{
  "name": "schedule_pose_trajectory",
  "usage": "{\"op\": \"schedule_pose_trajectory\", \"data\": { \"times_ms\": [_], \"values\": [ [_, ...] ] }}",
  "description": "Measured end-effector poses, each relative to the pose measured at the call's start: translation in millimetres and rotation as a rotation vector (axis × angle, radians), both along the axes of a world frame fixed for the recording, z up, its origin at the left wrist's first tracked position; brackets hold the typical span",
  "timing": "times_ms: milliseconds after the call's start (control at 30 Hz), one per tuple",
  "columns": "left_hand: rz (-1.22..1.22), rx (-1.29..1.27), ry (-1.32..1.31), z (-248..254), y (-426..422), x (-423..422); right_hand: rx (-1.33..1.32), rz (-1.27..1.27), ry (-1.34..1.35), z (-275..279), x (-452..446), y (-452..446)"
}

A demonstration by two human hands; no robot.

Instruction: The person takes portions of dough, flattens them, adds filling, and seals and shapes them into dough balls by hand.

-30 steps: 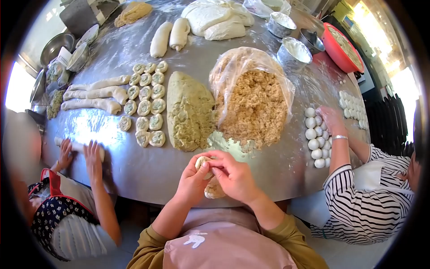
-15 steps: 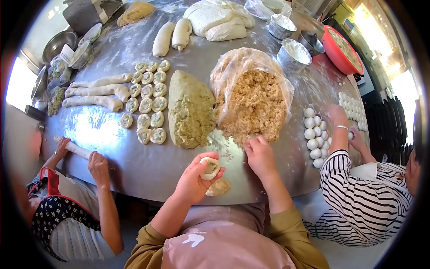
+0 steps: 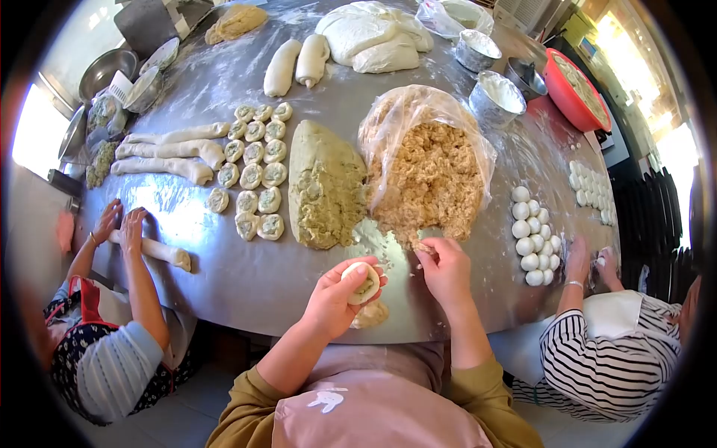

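Note:
My left hand [image 3: 331, 297] holds a small round dough cup [image 3: 361, 282] with green filling in its hollow, the thumb along its rim. My right hand [image 3: 448, 272] pinches a clump of brown crumbly filling at the near edge of the large filling mound [image 3: 429, 168], which clear plastic partly covers. To the left of that mound lies a thick slab of green filling [image 3: 321, 183]. Below my left hand, a flat piece of pale dough [image 3: 370, 315] rests on the metal table [image 3: 299, 295], partly hidden by the hand.
Several filled dough pieces [image 3: 252, 153] stand in rows beside dough ropes [image 3: 168, 149]. At left, a co-worker's hands [image 3: 123, 228] press a dough roll [image 3: 160, 252]. White dough balls [image 3: 532, 231] lie near another co-worker's hands [image 3: 579, 261]. Large dough [image 3: 373, 37] and a red basin [image 3: 575, 89] are farther back.
My right fingers now show a clump of brown filling between them. The left co-worker's hands have come together on the dough roll; the right co-worker's hands have moved nearer the table's front edge.

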State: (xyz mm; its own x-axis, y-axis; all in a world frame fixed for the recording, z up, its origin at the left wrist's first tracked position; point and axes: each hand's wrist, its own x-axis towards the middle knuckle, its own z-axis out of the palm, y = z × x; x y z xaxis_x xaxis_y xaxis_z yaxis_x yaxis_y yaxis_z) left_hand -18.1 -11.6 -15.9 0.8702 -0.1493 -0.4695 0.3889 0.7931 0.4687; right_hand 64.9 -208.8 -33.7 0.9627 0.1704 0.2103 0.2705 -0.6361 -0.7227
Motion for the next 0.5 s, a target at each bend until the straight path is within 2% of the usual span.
{"op": "schedule_pose_trajectory", "data": {
  "times_ms": [67, 167, 300, 333, 433, 500],
  "values": [
    [0.047, 0.043, 0.046, 2.2, -9.2, 6.1, 0.143, 0.031, 0.089, 24.4, -9.7, 7.1],
    [0.132, -0.038, 0.021, -12.2, -27.7, 16.6, 0.117, 0.136, 0.010, 49.9, -23.9, 26.6],
    [0.031, 0.051, -0.011, -10.7, -34.7, 17.2, 0.042, 0.212, -0.058, 45.0, -37.6, 46.2],
    [0.079, 0.060, -0.046, -12.1, -36.3, 17.8, 0.051, 0.226, -0.014, 48.1, -39.0, 46.0],
    [0.111, 0.068, -0.051, -13.0, -33.3, 18.0, 0.277, 0.146, 0.087, 41.6, -39.9, 45.3],
    [0.068, 0.113, -0.039, -12.5, -34.2, 15.0, 0.214, 0.153, 0.055, 39.6, -39.8, 45.7]
  ]
}}
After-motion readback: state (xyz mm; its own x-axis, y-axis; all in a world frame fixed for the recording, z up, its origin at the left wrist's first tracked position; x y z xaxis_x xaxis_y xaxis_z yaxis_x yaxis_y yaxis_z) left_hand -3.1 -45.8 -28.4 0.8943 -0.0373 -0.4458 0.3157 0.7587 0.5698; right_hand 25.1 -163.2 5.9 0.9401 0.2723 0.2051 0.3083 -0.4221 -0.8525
